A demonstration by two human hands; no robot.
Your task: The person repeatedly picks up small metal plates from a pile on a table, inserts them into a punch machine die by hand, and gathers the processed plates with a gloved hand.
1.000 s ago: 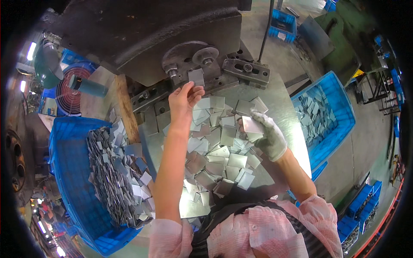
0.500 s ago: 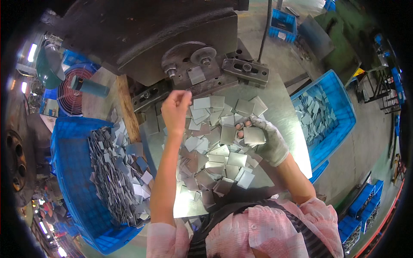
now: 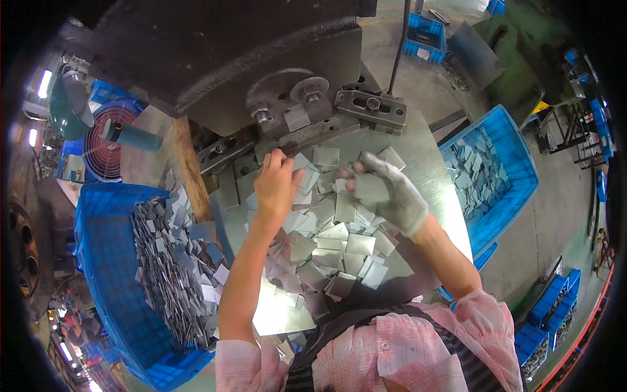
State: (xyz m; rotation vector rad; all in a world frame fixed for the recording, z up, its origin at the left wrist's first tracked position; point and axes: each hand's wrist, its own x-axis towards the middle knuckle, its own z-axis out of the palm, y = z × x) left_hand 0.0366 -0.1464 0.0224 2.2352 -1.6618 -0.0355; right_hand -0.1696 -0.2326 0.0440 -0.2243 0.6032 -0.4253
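Observation:
My bare left hand (image 3: pixel 277 183) is at the far left of a loose pile of small square metal plates (image 3: pixel 330 245), just in front of the press tool (image 3: pixel 302 119). Its fingers are bent, the thumb stands apart, and no plate shows between them. Over the right part of the pile is my right hand (image 3: pixel 388 193) in a whitish glove, back upward. Bare fingertips poke out of the glove toward the left. Motion blurs these fingers, and whatever is beneath the palm is hidden. One square plate (image 3: pixel 297 117) shows at the press tool.
On the left stands a blue crate (image 3: pixel 98 261) heaped with plates, beside a wooden board (image 3: pixel 191 166). Another blue crate (image 3: pixel 522 189) with plates is at the right. A slotted clamp (image 3: pixel 372 108) sits behind the pile. A fan (image 3: pixel 108 140) and green lamp (image 3: pixel 73 108) are far left.
My left hand has come down and nearer, away from the press tool. My right hand has turned palm-down and moved left; the plate it held is out of sight. The upper tool looks slightly lower.

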